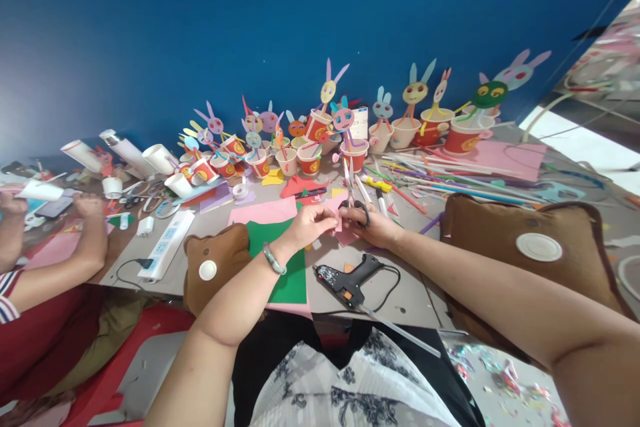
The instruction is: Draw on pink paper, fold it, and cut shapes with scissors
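Observation:
My right hand [376,227] grips a pair of scissors [349,190] by the dark handles, the blades pointing up and away from me. In my left hand [311,227], thumb and fingers pinch a small piece of pink paper [338,219] just left of the scissors. Below both hands lies a black glue gun [350,283] with a clear glue stick in its back end. Green paper [283,263] is spread on the table under my left forearm. Behind the scissors stands a red paper cup [354,157] with a pink rabbit-faced figure in it.
Several cups with paper rabbit figures line the blue wall. Coloured sticks [470,183] lie at the right, behind a brown cushion [530,260]. Another brown cushion [215,263] and a power strip [167,247] are at the left. A co-worker's arms [87,240] reach over the table's far left.

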Action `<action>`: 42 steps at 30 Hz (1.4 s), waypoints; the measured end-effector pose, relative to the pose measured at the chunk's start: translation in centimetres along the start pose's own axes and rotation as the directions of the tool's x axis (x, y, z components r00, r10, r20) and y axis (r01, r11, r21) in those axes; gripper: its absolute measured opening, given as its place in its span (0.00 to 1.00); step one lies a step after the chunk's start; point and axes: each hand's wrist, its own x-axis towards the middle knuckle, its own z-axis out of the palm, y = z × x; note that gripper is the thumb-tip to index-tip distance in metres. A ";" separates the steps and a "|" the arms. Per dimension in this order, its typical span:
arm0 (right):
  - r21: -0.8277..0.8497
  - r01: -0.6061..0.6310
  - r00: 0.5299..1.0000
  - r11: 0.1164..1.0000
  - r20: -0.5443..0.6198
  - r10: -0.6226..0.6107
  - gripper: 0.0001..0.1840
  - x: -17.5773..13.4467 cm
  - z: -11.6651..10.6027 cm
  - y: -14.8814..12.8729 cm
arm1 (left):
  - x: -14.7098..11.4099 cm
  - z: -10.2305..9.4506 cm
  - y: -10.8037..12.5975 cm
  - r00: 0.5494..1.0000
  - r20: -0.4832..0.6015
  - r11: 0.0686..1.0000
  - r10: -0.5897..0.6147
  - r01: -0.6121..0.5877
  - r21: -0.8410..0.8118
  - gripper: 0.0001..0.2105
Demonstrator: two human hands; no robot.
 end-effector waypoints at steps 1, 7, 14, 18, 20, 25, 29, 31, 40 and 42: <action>0.014 -0.003 1.000 1.000 0.008 0.003 0.13 -0.1 0.1 -0.3 | 0.1 0.0 -0.1 1.000 0.006 1.000 -0.008 0.008 0.012 0.07; 0.131 -0.046 0.999 0.990 -0.009 0.047 0.16 -0.5 1.2 -1.4 | 0.1 0.2 -0.3 1.000 0.025 0.999 -0.004 0.003 0.044 0.05; 0.057 -0.048 0.996 0.997 -0.067 0.052 0.18 -0.7 1.1 -1.8 | 0.0 -0.1 0.2 0.997 -0.071 1.000 -0.006 0.007 0.012 0.04; 0.022 -0.037 0.997 0.999 -0.065 0.038 0.18 -0.8 1.1 -1.8 | 0.0 -0.4 0.4 0.993 -0.118 1.000 -0.008 0.010 0.017 0.04; 0.018 -0.025 0.998 1.000 -0.061 0.026 0.19 -0.8 1.1 -1.7 | -0.1 -0.5 0.5 0.992 -0.121 1.000 -0.018 0.019 0.007 0.05; -0.006 -0.019 0.997 1.000 -0.073 0.018 0.19 -0.9 1.2 -1.9 | -0.2 -0.7 0.7 0.994 -0.101 0.999 -0.051 0.050 -0.010 0.07; -0.077 -0.022 0.999 0.997 -0.029 0.019 0.19 -1.1 1.4 -2.3 | -0.2 -0.6 0.6 0.996 -0.066 0.998 -0.063 0.062 -0.011 0.09; -0.095 -0.012 1.000 0.995 -0.008 0.011 0.19 -1.3 1.5 -2.4 | -0.3 -0.4 0.6 0.997 -0.046 0.997 -0.070 0.069 -0.019 0.11; -0.066 0.033 0.993 0.997 -0.112 -0.040 0.19 -1.4 1.7 -2.3 | -0.3 -0.5 0.6 0.996 -0.019 0.996 -0.086 0.085 -0.025 0.17; -0.078 0.036 0.991 0.996 -0.126 -0.045 0.19 -1.4 1.8 -2.4 | -0.3 -0.5 0.5 0.996 -0.015 0.996 -0.091 0.091 -0.025 0.18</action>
